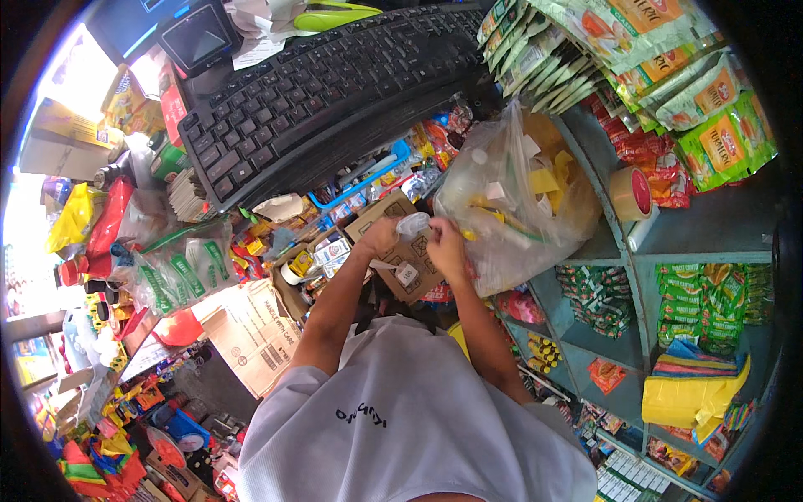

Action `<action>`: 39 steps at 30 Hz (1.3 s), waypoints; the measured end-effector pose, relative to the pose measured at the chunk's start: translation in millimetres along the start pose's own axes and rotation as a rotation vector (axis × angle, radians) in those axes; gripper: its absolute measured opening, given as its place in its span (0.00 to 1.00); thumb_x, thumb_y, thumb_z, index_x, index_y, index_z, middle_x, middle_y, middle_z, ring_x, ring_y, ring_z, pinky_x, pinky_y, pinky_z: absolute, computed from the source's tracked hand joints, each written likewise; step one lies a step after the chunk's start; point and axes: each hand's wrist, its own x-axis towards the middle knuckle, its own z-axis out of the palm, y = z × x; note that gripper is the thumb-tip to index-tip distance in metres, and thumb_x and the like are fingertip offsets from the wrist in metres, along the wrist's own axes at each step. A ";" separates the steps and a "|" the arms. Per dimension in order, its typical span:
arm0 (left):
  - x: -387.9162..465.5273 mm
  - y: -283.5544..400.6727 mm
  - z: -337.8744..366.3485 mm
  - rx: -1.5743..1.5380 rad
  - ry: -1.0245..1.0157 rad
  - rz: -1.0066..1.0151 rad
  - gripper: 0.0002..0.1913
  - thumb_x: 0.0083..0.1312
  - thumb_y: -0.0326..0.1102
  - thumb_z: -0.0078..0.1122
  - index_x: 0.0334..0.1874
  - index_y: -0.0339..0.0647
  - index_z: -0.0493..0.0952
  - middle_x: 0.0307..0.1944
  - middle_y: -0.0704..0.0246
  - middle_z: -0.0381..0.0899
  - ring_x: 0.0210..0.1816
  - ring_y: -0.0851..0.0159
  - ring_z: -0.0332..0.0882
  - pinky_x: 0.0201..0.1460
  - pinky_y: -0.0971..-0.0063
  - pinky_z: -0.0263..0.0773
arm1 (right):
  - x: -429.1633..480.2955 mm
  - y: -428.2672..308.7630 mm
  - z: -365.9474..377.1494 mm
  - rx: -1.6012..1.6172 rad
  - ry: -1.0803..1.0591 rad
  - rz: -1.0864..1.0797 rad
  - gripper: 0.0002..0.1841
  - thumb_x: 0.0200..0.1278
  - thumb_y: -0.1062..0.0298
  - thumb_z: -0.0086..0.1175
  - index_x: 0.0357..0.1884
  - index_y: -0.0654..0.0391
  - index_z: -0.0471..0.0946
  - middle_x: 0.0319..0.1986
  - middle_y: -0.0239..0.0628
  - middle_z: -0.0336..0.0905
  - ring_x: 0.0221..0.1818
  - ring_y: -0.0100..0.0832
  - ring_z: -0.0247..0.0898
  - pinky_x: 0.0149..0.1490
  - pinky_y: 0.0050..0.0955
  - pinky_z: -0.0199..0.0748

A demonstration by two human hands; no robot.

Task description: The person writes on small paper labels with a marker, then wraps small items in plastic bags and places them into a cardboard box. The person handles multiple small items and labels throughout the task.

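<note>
My left hand [380, 236] grips one side of a small clear plastic bag [413, 224], its fingers closed on the plastic. At the bag's other side, my right hand [444, 245] has its fingertips pinched together; whether they hold the bag's edge I cannot tell. Below both hands lies a brown cardboard box [401, 251] with printed marks. A small white tag bearing a number [407, 274] rests over the box's lower part. To the right of my right hand stands a large translucent plastic bag [502, 207] with scraps and wrappers inside.
A black keyboard [326, 94] lies beyond the hands, with a blue plastic basket [401, 150] below its edge. Shelves [690, 257] with packets stand at the right. A flattened cardboard piece [257, 332] and green-printed plastic packs [188, 270] lie at the left.
</note>
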 end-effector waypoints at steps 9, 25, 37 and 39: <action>-11.7 164.9 -16.7 0.740 -0.104 -0.058 0.12 0.56 0.36 0.54 0.33 0.34 0.82 0.32 0.58 0.85 0.37 0.52 0.84 0.50 0.51 0.75 | -10.7 -12.2 69.9 0.706 0.104 -0.049 0.33 0.59 0.50 0.60 0.60 0.66 0.70 0.57 0.50 0.72 0.65 0.48 0.63 0.67 0.46 0.60; -127.3 173.1 -84.1 -1.442 0.035 -0.170 0.32 0.62 0.33 0.69 0.67 0.35 0.65 0.56 0.64 0.76 0.55 0.64 0.78 0.48 0.66 0.81 | -21.1 -165.2 -92.5 1.291 -0.659 -0.185 0.32 0.78 0.44 0.31 0.58 0.66 0.71 0.65 0.52 0.66 0.66 0.42 0.64 0.71 0.40 0.60; -112.3 205.6 -117.4 -0.767 -0.516 0.026 0.25 0.57 0.43 0.74 0.54 0.40 0.78 0.49 0.65 0.81 0.58 0.61 0.73 0.65 0.64 0.65 | -25.9 -204.6 -116.0 0.141 -0.536 -0.839 0.26 0.78 0.47 0.35 0.55 0.55 0.77 0.55 0.45 0.68 0.61 0.41 0.63 0.65 0.43 0.60; -109.3 214.1 -112.9 -0.761 -0.545 0.111 0.19 0.60 0.39 0.71 0.51 0.39 0.80 0.48 0.67 0.83 0.58 0.63 0.74 0.66 0.66 0.65 | -18.2 -198.8 -108.4 0.323 -0.831 -0.755 0.27 0.78 0.49 0.32 0.54 0.57 0.78 0.57 0.44 0.68 0.62 0.40 0.63 0.67 0.41 0.58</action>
